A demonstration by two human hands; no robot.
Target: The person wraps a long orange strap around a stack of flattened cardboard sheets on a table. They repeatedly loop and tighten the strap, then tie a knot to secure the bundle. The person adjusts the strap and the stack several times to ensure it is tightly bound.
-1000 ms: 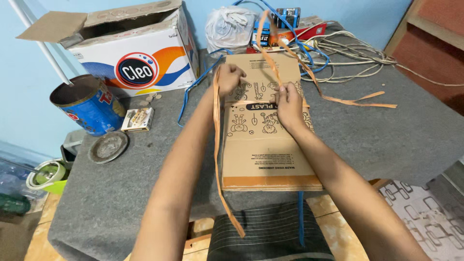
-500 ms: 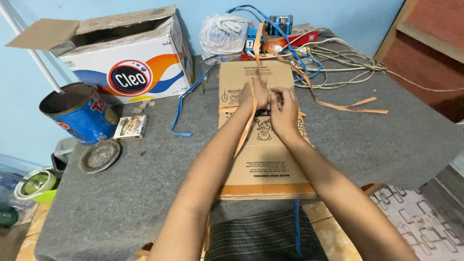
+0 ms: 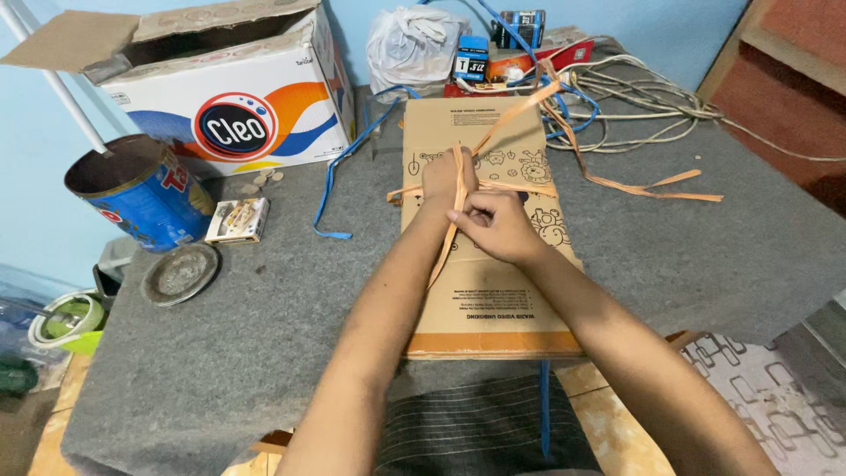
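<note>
Item: flat cardboard box (image 3: 489,291), brown, lying on the grey bench (image 3: 264,353); its long axis runs from our body toward the far wall, near end at the bench edge.

Our right hand (image 3: 498,227) sits over the box's middle, fingers pinched on the orange strap (image 3: 445,242).

Our left hand (image 3: 448,176), just beyond, is clenched around the same strap where it crosses the box.

Left of the box: round metal lid (image 3: 181,273), small packet (image 3: 238,220), blue tin (image 3: 141,189), blue ribbon (image 3: 339,167).

Far side: open white carton (image 3: 229,88), white plastic bag (image 3: 414,44), coiled cables (image 3: 643,97).
</note>
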